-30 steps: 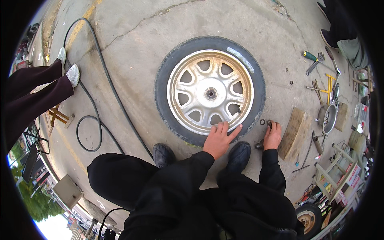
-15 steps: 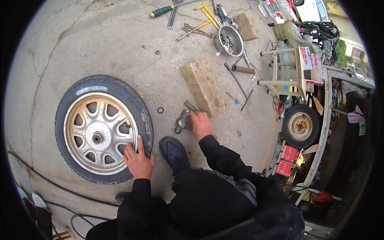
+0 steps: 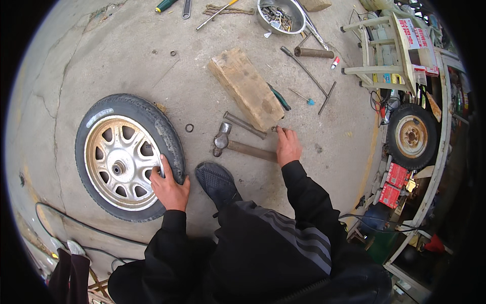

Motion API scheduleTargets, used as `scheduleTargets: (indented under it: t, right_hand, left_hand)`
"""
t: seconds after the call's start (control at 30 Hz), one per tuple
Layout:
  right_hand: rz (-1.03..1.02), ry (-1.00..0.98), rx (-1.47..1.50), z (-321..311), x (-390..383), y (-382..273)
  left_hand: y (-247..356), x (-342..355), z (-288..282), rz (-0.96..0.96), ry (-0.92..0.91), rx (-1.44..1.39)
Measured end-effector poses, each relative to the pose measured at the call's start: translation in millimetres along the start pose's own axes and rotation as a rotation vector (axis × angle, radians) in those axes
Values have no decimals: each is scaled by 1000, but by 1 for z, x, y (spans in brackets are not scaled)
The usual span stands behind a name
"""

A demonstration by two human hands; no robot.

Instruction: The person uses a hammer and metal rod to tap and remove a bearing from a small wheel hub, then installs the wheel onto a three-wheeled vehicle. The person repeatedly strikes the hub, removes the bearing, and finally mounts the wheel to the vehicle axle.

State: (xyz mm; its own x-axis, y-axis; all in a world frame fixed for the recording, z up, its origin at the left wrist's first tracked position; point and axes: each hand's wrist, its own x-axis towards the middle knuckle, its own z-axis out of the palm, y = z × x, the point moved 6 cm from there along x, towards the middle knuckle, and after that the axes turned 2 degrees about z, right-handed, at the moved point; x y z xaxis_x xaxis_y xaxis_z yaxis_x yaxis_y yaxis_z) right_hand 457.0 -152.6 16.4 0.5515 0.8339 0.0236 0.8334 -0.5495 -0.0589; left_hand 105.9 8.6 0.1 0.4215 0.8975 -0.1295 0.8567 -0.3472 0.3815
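Note:
A spoked metal wheel (image 3: 136,169) with a black tyre lies at the left, its hub facing up. My left hand (image 3: 170,188) grips its near right edge, fingers on the rim and thumb by the tread. At the near end of a wooden block (image 3: 245,86), my right hand (image 3: 288,145) is closed in a pinch at a small metal piece (image 3: 274,128), whose kind I cannot make out. Beside that hand a hammer (image 3: 248,149) lies on the concrete, its handle end next to my fingers. A metal rod (image 3: 245,124) lies between hammer and block.
A metal bowl (image 3: 281,25) of small hardware stands at the far side. A T-shaped wrench (image 3: 311,76) and green-handled pliers (image 3: 279,96) lie near the block. At the right are a stool (image 3: 377,70) and a smaller wheel (image 3: 390,137). Another person's legs (image 3: 78,276) show lower left.
My right hand has let go of the hammer and moved right to the small metal piece. My left hand stays on the wheel. The whole view has shifted.

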Motion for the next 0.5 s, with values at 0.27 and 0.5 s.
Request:
scheduleTargets:
  t: [0.27, 0.5]
  right_hand:
    - [58, -103, 166, 21, 4, -42]
    - [379, -668, 802, 12, -6, -41]
  left_hand:
    - [40, 28, -34, 23, 22, 56]
    - [87, 19, -16, 2, -275, -905]
